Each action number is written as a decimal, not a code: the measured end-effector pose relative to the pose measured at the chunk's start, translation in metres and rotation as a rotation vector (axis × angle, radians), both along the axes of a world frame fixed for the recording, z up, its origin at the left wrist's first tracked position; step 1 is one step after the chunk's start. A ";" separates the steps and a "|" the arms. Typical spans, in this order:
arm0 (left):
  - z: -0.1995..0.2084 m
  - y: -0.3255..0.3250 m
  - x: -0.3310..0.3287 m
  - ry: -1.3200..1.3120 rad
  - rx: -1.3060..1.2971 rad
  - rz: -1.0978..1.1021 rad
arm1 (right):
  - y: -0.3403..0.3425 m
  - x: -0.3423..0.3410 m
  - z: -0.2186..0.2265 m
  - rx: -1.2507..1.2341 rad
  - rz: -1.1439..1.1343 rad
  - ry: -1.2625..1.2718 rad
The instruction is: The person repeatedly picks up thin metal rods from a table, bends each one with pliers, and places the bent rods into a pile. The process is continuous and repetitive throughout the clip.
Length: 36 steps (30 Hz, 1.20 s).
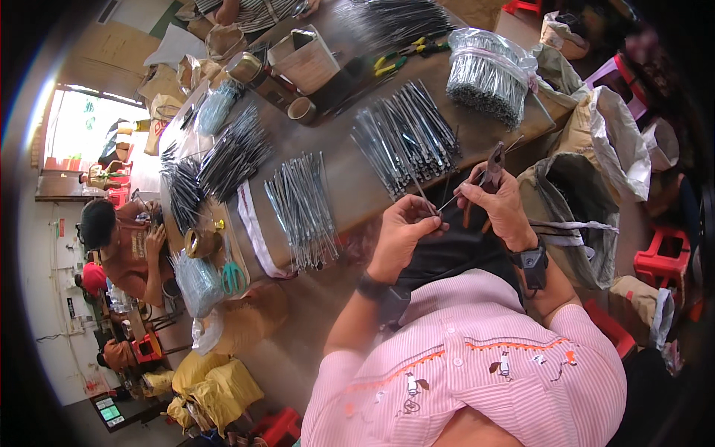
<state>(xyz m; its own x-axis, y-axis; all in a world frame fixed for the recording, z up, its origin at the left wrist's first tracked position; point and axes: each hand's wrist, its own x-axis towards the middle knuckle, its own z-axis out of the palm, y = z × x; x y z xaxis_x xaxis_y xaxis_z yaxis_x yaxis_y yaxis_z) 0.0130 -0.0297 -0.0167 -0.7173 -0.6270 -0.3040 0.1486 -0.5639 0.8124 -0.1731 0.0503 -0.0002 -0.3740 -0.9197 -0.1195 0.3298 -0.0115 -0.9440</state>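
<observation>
My left hand is closed near the table's front edge, its thumb and fingers pinching a thin metal rod. The rod's other end reaches the fingertips of my right hand. Pliers rest in that right hand, jaws pointing up and handles hanging below the palm. Just beyond my hands lies a loose pile of metal strips with small heads at their near ends. A second, neater pile of strips is to the left. Whether my left fingers hold more than one strip cannot be seen.
On the table are a plastic-wrapped bundle, dark strip piles, a cardboard box, yellow-green pliers and teal-handled scissors. An open sack stands right of me. A co-worker sits at left.
</observation>
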 end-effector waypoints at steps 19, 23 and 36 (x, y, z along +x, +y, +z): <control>0.001 -0.003 0.006 -0.003 -0.054 0.050 | -0.003 0.020 -0.007 -0.032 -0.051 0.084; 0.000 -0.003 0.007 0.030 -0.033 0.065 | -0.004 0.014 -0.003 -0.027 -0.068 0.022; -0.006 -0.007 0.007 -0.033 -0.017 0.040 | -0.007 0.021 -0.007 -0.029 -0.127 0.081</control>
